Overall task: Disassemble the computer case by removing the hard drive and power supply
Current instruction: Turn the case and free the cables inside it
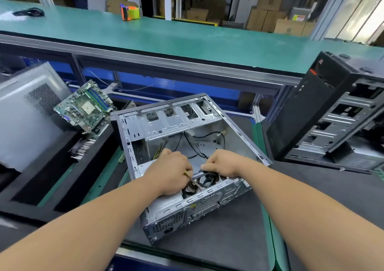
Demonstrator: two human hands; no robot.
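Note:
An open grey computer case [172,123] lies on its side on a black mat, with no motherboard inside. The power supply [166,204] sits in its near left corner, behind the vented rear panel. Black and yellow cables [195,146] trail across the case floor. My left hand [170,171] reaches into the case beside the rear fan [204,182] and grips a thin brass-coloured tool or wire there. My right hand [222,163] is curled round a dark cable or the fan's edge just above the fan. No hard drive is visible in the drive bays.
A removed motherboard [85,106] leans at the left beside a grey side panel [27,115]. A second black tower case [328,112] stands open at the right. A green conveyor [187,40] runs behind, with a tape dispenser [129,12] on it.

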